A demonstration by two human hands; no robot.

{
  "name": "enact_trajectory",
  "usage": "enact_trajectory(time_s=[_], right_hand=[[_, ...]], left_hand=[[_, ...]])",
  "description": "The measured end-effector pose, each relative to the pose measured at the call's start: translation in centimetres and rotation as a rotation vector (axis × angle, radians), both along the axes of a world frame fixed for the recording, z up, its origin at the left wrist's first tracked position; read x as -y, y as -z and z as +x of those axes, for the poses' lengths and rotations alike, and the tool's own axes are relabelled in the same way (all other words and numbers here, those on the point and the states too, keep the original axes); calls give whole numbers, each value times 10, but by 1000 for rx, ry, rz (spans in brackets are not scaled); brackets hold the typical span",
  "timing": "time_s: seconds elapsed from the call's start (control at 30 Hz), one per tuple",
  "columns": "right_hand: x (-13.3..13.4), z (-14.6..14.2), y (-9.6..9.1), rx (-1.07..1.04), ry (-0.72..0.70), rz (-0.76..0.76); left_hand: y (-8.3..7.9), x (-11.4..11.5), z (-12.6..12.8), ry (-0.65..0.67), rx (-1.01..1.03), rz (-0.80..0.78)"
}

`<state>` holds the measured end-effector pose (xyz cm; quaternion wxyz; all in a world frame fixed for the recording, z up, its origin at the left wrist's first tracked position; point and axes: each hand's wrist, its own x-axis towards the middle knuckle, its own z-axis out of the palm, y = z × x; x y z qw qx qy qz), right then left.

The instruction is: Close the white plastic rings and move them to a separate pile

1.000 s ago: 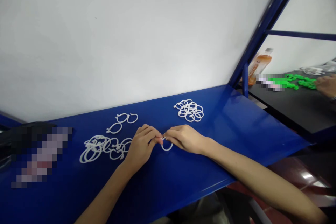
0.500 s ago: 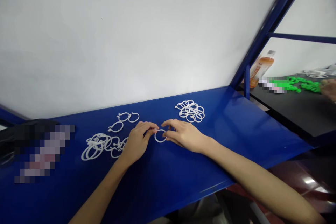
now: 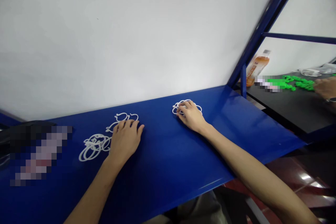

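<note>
Two bare hands working apart at separate groups of white split rings on a blue tabletop. Lower left of centre, the left hand lies palm down, fingers spread and loosely bent, pinching nothing that shows; its fingertips overlap a few open rings, while a tangled ring pile lies just beside it, toward the left. Whether it presses on the rings or hovers just above them cannot be told. Right of centre, the right hand reaches over a ring cluster with fingers curled down; the hand hides whether a ring is gripped. The step in hand is judged to be ring handling at both groups at once, the right hand either setting down or gathering. Taking a ring on the left would call for the fingers to close on a single one and draw it clear of its overlapping neighbours. At the right edge, a co-worker's hand is beside green pieces, with a bottle standing farther left.
</note>
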<state>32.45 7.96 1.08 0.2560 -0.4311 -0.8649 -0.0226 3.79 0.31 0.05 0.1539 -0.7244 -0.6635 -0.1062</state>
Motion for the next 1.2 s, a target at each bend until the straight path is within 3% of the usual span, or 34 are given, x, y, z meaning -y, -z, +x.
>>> enact_trajectory(time_s=[0.2, 0.43, 0.5, 0.57, 0.7, 0.8, 0.87, 1.03, 1.2], right_hand=[[5, -2, 0, 23, 36, 30], [11, -3, -7, -30, -1, 108], [15, -6, -11, -60, -38, 117], [22, -10, -14, -108, -100, 94], [39, -23, -15, -247, -220, -184], [48, -32, -13, -386, -239, -484], [51, -36, -10, -494, -241, -595], [53, -38, -8, -615, -260, -635], [54, -36, -9, -520, -289, -484]], left_hand=[[-8, 4, 15, 48, 33, -66], [-7, 3, 7, -13, 4, -59], [-6, 3, 8, 81, 48, -33], [-7, 3, 13, 256, 135, 5], [-14, 12, 33, 578, 255, 120], [-18, 19, 44, 662, 250, 199], [-18, 22, 47, 696, 234, 221], [-14, 24, 48, 725, 286, 267], [-14, 25, 46, 524, 490, 304]])
